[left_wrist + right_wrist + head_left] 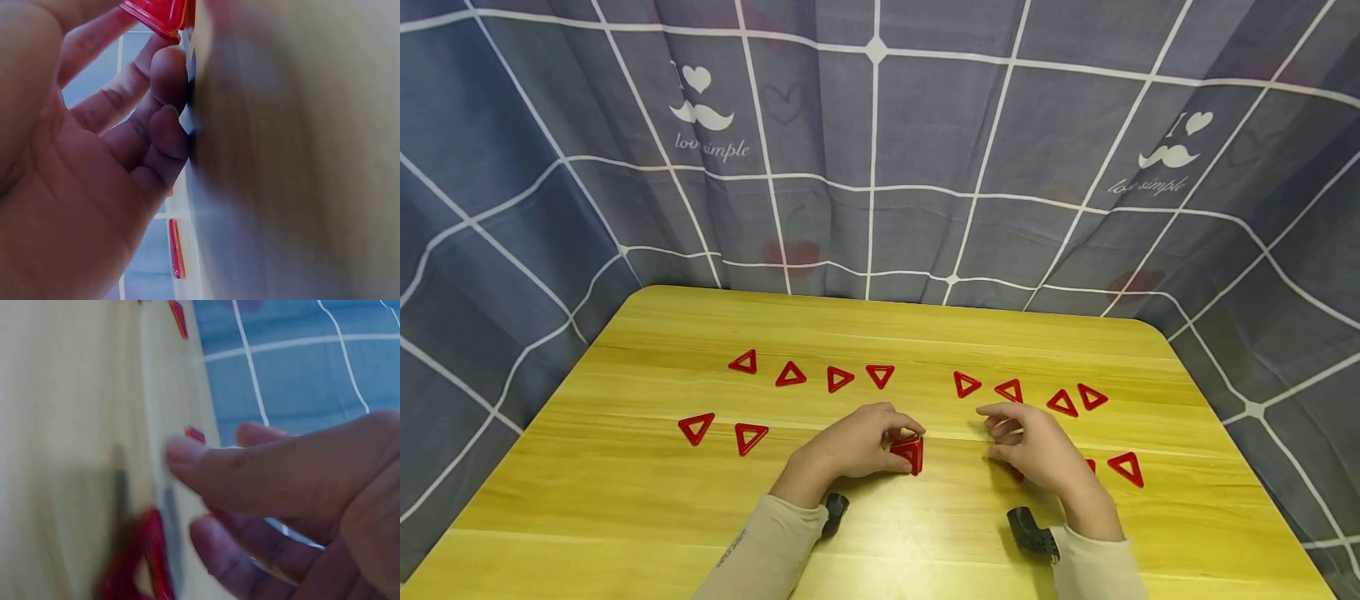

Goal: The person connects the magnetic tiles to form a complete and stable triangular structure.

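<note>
My left hand (pixel 857 440) pinches a small cluster of red triangle tiles (pixel 910 454) between thumb and forefinger, just over the middle of the table. In the left wrist view the red tiles (pixel 161 14) show at the top edge, and the other fingers curl loosely below them. To the right, my right hand (pixel 1036 446) is held with relaxed, slightly bent fingers and nothing between them. Below it lies a red triangle tile (pixel 157 559), blurred in the right wrist view and mostly hidden by the hand in the head view.
Several red triangle tiles with hollow middles lie apart in a back row, among them one at left (pixel 791 374) and one at right (pixel 966 384). Others lie nearer, such as the left tile (pixel 697 428) and right tile (pixel 1127 469). A grey checked curtain (pixel 917 150) surrounds the wooden table (pixel 625 508).
</note>
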Available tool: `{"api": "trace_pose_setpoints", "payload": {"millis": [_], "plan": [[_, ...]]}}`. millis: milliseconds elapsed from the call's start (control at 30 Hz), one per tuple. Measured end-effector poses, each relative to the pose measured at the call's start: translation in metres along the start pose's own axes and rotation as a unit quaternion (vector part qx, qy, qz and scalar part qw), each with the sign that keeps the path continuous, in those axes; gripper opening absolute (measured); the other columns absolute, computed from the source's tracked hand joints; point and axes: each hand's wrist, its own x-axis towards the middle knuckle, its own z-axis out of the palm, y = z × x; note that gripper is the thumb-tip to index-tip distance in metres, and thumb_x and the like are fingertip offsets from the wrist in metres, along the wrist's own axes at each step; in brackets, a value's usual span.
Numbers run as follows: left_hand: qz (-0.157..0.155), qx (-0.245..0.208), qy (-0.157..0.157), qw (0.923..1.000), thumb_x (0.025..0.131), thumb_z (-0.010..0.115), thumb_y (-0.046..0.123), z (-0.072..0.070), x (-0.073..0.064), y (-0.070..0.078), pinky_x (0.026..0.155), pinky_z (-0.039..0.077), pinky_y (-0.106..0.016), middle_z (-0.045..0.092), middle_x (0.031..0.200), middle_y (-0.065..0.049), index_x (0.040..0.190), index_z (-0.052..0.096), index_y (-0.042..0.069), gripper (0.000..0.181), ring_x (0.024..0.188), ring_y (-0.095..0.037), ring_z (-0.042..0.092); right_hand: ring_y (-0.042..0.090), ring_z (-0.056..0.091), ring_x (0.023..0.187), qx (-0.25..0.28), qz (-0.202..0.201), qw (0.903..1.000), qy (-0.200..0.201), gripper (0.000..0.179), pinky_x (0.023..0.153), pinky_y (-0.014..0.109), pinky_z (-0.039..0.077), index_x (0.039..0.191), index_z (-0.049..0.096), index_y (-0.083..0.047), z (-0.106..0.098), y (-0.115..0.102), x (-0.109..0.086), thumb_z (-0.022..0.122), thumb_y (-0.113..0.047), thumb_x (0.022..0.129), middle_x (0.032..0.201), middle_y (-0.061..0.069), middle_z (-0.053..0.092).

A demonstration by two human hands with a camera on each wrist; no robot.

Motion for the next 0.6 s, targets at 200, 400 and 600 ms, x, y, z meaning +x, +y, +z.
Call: {"api": "trace_pose_setpoints", "payload": {"millis": [200, 400, 600], "plan": [[-0.01, -0.013, 0.006, 0.9999, 0.083, 0.086, 0.021, 0.0, 0.0, 0.0, 0.084, 0.05, -0.029, 0.061, 0.103, 0.002, 0.125, 0.07, 0.014, 0.046, 0.093, -0.013, 0.057, 0.025, 0.064, 0.093, -0.044, 0.052, 0.9977, -0.004, 0.059, 0.081, 0.039, 0.054, 0.121, 0.071, -0.001, -0.017, 0.007, -0.01, 0.094, -0.009, 0.067, 0.107, 0.008, 0.068], [-0.015, -0.019, 0.012, 0.9996, 0.081, 0.087, 0.021, 0.0, 0.001, 0.0, 0.085, 0.051, -0.03, 0.062, 0.103, 0.002, 0.123, 0.07, 0.012, 0.046, 0.095, -0.014, 0.059, 0.022, 0.058, 0.087, -0.064, 0.066, 0.9951, -0.037, 0.058, 0.076, 0.037, 0.05, 0.112, 0.073, -0.001, -0.024, 0.015, -0.014, 0.098, -0.016, 0.062, 0.099, 0.003, 0.067], [-0.018, -0.02, 0.011, 0.9996, 0.081, 0.087, 0.022, 0.001, 0.0, -0.001, 0.083, 0.05, -0.029, 0.061, 0.103, 0.003, 0.124, 0.07, 0.013, 0.047, 0.092, -0.013, 0.057, 0.019, 0.056, 0.083, -0.068, 0.051, 0.9948, -0.056, 0.048, 0.073, 0.033, 0.049, 0.104, 0.073, -0.003, -0.022, 0.02, -0.013, 0.097, -0.018, 0.064, 0.09, 0.0, 0.064]]}}
